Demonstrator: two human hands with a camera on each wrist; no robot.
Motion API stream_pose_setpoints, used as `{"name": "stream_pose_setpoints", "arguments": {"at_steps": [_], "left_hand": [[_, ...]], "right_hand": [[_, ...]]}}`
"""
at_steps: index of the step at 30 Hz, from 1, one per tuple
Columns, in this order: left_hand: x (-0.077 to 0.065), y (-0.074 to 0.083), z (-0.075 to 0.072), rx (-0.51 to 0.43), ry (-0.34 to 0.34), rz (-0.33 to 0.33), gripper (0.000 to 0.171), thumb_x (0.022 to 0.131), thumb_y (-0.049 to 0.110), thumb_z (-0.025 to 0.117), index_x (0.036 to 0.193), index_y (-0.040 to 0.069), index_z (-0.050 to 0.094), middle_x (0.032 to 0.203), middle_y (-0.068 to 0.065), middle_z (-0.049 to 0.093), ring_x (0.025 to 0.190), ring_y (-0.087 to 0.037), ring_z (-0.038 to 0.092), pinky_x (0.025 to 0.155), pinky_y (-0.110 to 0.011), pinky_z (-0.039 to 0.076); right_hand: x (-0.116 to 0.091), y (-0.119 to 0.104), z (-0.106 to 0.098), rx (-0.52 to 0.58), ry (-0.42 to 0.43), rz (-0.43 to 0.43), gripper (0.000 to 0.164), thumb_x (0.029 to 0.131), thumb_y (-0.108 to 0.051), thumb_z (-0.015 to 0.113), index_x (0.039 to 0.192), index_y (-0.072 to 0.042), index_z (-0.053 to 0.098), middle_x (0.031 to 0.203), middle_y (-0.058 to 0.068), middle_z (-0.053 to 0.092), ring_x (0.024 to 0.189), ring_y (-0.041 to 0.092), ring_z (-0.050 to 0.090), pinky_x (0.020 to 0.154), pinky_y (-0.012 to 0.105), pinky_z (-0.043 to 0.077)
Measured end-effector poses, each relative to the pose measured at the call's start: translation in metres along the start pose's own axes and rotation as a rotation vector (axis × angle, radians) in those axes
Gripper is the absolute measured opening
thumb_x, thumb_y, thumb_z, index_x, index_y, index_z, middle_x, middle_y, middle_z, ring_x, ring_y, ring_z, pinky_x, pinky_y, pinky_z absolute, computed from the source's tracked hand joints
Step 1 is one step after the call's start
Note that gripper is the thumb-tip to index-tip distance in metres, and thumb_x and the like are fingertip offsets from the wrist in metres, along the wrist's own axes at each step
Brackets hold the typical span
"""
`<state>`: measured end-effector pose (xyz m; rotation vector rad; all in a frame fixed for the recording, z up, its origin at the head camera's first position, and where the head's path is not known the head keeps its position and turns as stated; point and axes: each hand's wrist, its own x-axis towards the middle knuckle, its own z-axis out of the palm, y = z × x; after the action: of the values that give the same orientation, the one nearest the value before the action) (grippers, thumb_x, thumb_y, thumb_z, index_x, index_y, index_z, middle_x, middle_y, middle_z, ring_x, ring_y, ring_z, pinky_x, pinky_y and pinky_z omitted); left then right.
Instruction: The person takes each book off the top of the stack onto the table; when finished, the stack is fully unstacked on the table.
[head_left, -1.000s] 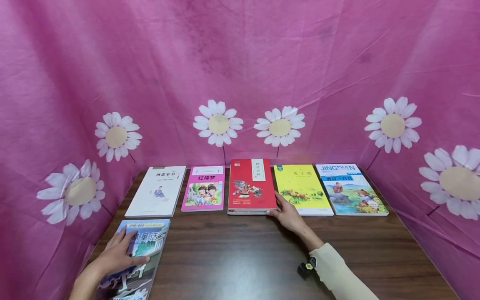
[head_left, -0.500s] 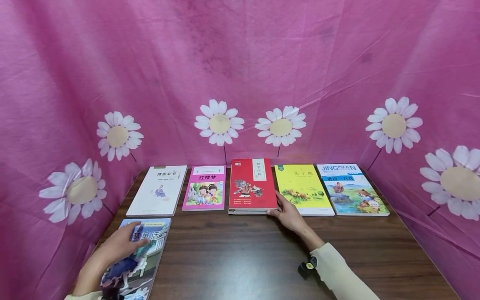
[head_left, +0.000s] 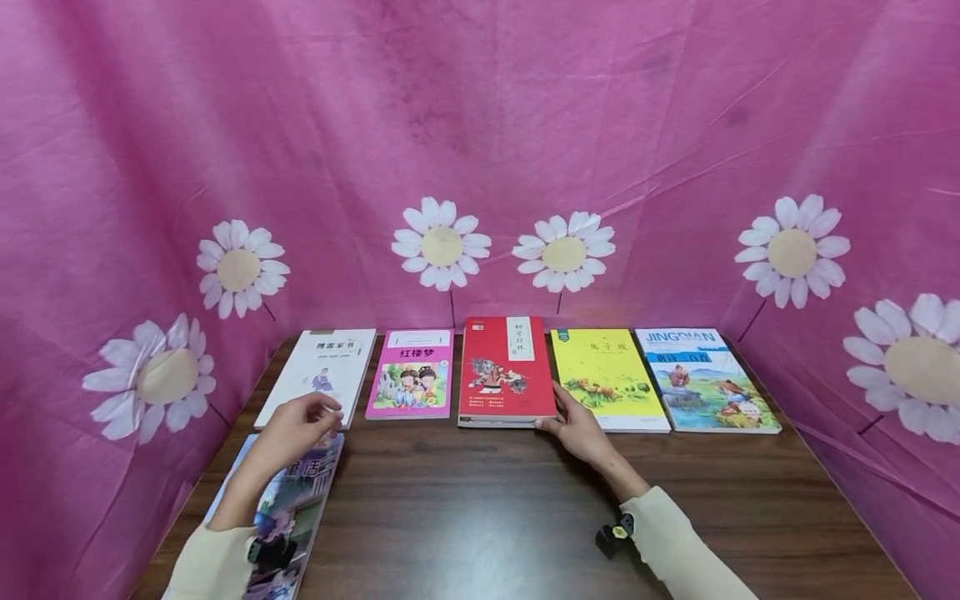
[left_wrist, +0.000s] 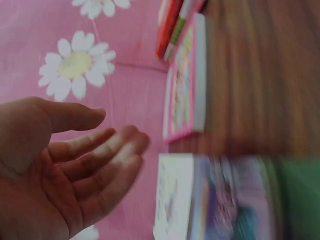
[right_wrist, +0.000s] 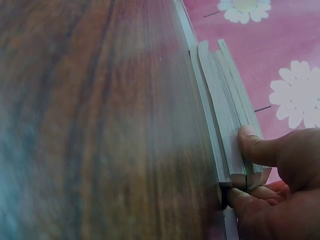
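My right hand grips the near right corner of a stack of books topped by a red book. In the right wrist view the thumb lies on the page edges of the stacked books, while the fingers bend around the side. My left hand hovers with loosely bent fingers over the lower part of a white book. Nothing is between its thumb and fingers in the left wrist view. Partly covered by the left forearm, a blue-purple picture book lies at the near left.
A pink book lies between the white book and the red stack. To the right of the stack lie a yellow book and a blue-and-white book. Behind the wooden table hangs a pink daisy-print cloth.
My left hand has lifted off the blue-purple picture book and moved forward and right to above the white book. The right hand and the red-topped stack have stayed put.
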<state>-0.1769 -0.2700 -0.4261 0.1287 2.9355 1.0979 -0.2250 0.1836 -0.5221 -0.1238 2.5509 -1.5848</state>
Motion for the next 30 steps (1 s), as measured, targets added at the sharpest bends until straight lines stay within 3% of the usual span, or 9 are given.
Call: {"name": "stream_pose_setpoints", "arguments": {"at_steps": [4, 9, 18, 26, 30], "left_hand": [[0.019, 0.017, 0.009, -0.097, 0.016, 0.0, 0.012, 0.101, 0.011, 0.069, 0.102, -0.001, 0.072, 0.084, -0.014, 0.076, 0.071, -0.017, 0.069, 0.063, -0.028, 0.057], [0.04, 0.035, 0.024, -0.201, 0.032, 0.032, 0.012, 0.101, 0.009, 0.069, 0.102, -0.003, 0.072, 0.083, -0.017, 0.075, 0.069, -0.022, 0.071, 0.06, -0.033, 0.06], [0.071, 0.063, 0.053, -0.34, 0.016, 0.015, 0.013, 0.101, 0.01, 0.069, 0.105, -0.002, 0.073, 0.089, -0.014, 0.076, 0.071, -0.013, 0.069, 0.069, -0.029, 0.063], [0.091, 0.086, 0.079, -0.394, 0.03, 0.018, 0.01, 0.099, 0.01, 0.069, 0.101, 0.001, 0.074, 0.087, -0.015, 0.077, 0.068, -0.015, 0.068, 0.078, -0.052, 0.065], [0.103, 0.091, 0.088, -0.456, 0.019, 0.018, 0.012, 0.101, 0.008, 0.067, 0.103, -0.002, 0.073, 0.088, -0.016, 0.076, 0.069, -0.017, 0.07, 0.081, -0.054, 0.065]], "right_hand": [[-0.001, -0.001, 0.0, 0.001, -0.001, 0.002, 0.084, 0.101, -0.009, 0.073, 0.168, 0.0, 0.024, 0.169, 0.027, 0.035, 0.155, 0.039, 0.039, 0.119, 0.045, 0.043], [-0.001, -0.002, 0.0, -0.006, -0.001, 0.014, 0.084, 0.101, -0.009, 0.073, 0.168, 0.0, 0.025, 0.169, 0.027, 0.036, 0.154, 0.039, 0.041, 0.118, 0.045, 0.044], [-0.001, -0.003, -0.001, 0.002, -0.004, 0.01, 0.083, 0.101, -0.008, 0.073, 0.168, 0.001, 0.024, 0.169, 0.027, 0.035, 0.154, 0.039, 0.042, 0.118, 0.046, 0.045], [0.0, -0.002, -0.002, 0.005, -0.003, 0.009, 0.084, 0.101, -0.007, 0.073, 0.168, 0.001, 0.024, 0.17, 0.027, 0.033, 0.154, 0.038, 0.042, 0.118, 0.045, 0.045], [0.001, -0.002, -0.002, 0.0, -0.008, 0.016, 0.084, 0.101, -0.008, 0.073, 0.168, 0.0, 0.023, 0.171, 0.026, 0.033, 0.154, 0.038, 0.041, 0.119, 0.045, 0.044]]}}
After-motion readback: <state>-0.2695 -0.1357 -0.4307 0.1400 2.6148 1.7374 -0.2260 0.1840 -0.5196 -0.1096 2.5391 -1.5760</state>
